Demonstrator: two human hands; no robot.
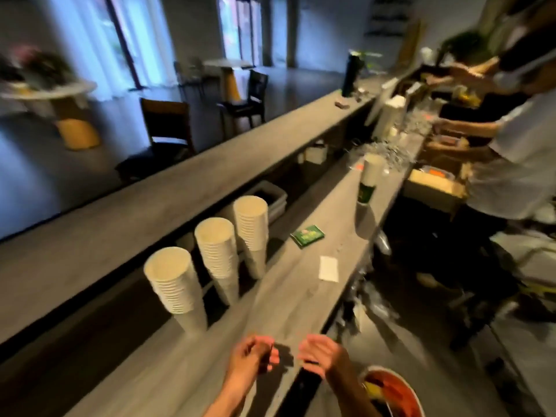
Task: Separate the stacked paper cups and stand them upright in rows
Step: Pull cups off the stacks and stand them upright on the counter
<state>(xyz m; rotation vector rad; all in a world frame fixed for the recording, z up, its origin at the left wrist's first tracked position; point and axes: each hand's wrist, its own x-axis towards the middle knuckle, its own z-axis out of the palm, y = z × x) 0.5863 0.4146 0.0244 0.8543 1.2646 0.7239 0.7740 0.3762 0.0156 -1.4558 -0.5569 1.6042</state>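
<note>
Three tall stacks of white paper cups stand upright along the back edge of the grey counter (pixel 301 290): a near stack (pixel 176 288), a middle stack (pixel 218 257) and a far stack (pixel 252 233). Further along stands another stack (pixel 369 179) with a green printed cup at its base. My left hand (pixel 251 356) and my right hand (pixel 322 355) hover side by side over the counter's near end, to the right of the near stack and apart from it. Both hold nothing, with fingers loosely curled. The frame is motion-blurred.
A green packet (pixel 307 234) and a white slip of paper (pixel 328 268) lie on the counter past the stacks. A bowl with red contents (pixel 391 392) sits at the lower right. A person in a white shirt (pixel 511 164) works at the far right. A higher ledge (pixel 150 212) runs behind the stacks.
</note>
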